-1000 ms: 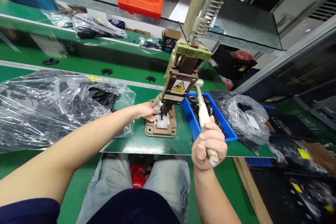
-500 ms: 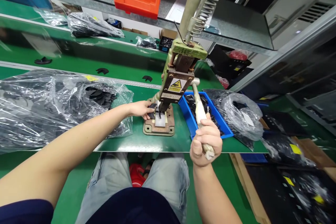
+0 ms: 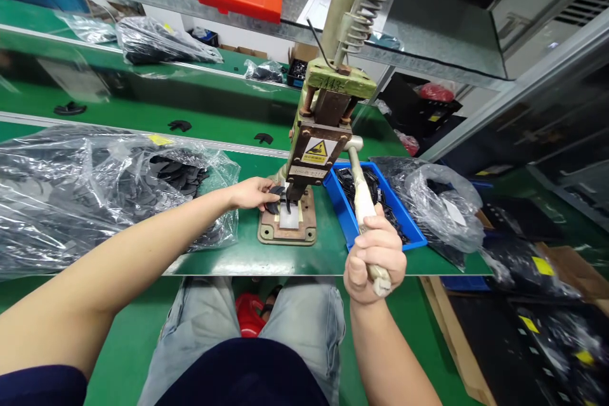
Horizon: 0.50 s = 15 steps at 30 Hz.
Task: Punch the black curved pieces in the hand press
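Observation:
A green hand press (image 3: 316,151) stands on the bench, its ram lowered close over the metal plate (image 3: 289,217) on its base. My left hand (image 3: 254,193) pinches a dark curved plastic piece (image 3: 273,201) at the left side of the ram. Part of that piece lies behind my fingers. Around the lower end of the wrapped press lever (image 3: 364,203) my right hand (image 3: 375,258) is closed, in front of the bench edge. Whether the ram touches the piece I cannot tell.
Left of the press lies a clear bag (image 3: 109,196) of dark flat pieces. A blue bin (image 3: 352,231) of small black parts stands to the right, beside another plastic bag (image 3: 442,209). Several curved pieces lie along the back strip. An orange bin (image 3: 238,0) sits on the shelf above.
The dark piece in my left hand has turned and shows a more rounded outline beside the ram. My right hand stays on the lever. The view has shifted slightly.

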### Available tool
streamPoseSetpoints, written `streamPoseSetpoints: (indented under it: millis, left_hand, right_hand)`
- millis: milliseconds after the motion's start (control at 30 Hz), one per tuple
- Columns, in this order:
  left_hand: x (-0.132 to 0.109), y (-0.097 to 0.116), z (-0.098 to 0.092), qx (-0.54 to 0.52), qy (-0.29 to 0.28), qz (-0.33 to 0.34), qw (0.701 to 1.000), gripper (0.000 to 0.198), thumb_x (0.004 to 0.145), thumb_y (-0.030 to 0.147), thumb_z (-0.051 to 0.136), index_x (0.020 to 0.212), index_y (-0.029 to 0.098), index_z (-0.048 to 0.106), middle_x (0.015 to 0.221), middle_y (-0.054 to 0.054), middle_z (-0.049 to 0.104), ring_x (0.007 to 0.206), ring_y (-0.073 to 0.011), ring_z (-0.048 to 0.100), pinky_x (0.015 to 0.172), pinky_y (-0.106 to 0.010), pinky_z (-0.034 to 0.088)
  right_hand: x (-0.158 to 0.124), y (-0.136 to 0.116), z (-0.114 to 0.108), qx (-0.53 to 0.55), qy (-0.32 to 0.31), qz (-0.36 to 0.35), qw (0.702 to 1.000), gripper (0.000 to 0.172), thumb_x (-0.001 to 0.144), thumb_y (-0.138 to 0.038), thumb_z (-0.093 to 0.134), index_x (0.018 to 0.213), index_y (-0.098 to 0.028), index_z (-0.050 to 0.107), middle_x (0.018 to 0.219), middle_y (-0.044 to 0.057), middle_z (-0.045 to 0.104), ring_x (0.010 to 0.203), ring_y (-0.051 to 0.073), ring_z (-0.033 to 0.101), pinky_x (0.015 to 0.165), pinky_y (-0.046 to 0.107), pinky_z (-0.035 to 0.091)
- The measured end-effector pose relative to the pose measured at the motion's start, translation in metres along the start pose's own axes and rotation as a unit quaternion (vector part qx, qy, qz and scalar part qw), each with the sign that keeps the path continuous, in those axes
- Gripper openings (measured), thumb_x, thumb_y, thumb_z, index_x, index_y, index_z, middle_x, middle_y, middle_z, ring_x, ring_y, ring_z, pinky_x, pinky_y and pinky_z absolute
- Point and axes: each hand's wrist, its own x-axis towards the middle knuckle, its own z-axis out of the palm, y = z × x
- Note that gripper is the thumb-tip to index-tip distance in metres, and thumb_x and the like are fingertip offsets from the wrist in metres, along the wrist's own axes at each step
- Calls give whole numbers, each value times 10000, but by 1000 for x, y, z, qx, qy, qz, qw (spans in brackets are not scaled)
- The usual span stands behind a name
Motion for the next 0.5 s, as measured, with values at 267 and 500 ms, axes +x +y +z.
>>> streamPoseSetpoints:
  millis: [267, 500]
  left_hand:
    - [0, 6, 4, -36, -3, -33, 999, 508, 761, 388, 947, 1146, 133, 733, 1030, -96, 783, 872, -227, 785, 682, -320, 668]
    - [1, 14, 11, -28, 29, -86, 995, 460, 769, 305, 943, 1148, 144, 736, 960, -69, 785, 787, -201, 775, 647, -294, 676]
  right_hand:
    - [0, 0, -1, 0, -7, -11, 1000, 136, 950, -344, 694, 880, -270, 603, 859, -5, 622, 1020, 251, 698, 1147, 720, 562]
    - [0, -2, -2, -12, -15, 9, 1000, 174, 941, -376, 691, 855, -273, 579, 838, -17, 594, 1012, 236, 704, 1167, 680, 566]
